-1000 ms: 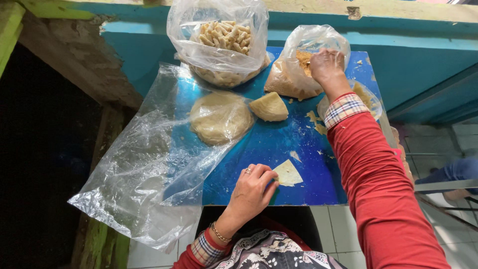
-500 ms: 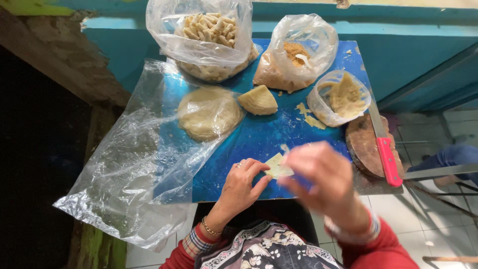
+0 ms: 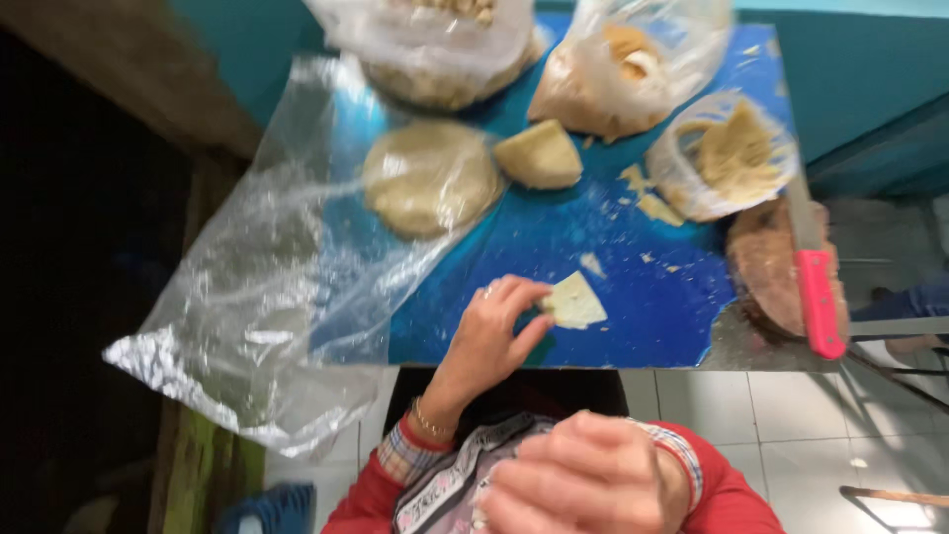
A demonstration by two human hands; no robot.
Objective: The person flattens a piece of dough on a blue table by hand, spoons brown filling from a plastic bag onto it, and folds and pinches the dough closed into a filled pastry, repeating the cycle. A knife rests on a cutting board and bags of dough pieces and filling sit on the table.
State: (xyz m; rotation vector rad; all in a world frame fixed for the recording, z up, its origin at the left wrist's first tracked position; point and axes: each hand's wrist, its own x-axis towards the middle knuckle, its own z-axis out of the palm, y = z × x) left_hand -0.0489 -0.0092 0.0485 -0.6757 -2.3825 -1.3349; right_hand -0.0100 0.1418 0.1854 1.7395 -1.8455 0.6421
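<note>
My left hand [image 3: 492,334] pinches a small pale triangular dough piece [image 3: 571,302] at the front edge of the blue table [image 3: 643,297]. My right hand [image 3: 583,480] is close to my chest, blurred, with fingers curled; whether it holds anything cannot be told. Further back lie a round flat dough disc [image 3: 430,176] on a clear plastic sheet [image 3: 267,297] and a wedge of dough [image 3: 539,155].
At the back stand a clear bag of pale snacks [image 3: 445,49] and a bag of filling [image 3: 618,74]. A clear tub of filling [image 3: 727,158] is at the right. A knife with a red handle [image 3: 819,297] rests on a round wooden board [image 3: 766,262].
My right hand has pulled back from the bag at the far side, passed over the small dough piece, and now sits near my chest. My left hand stays on the dough piece.
</note>
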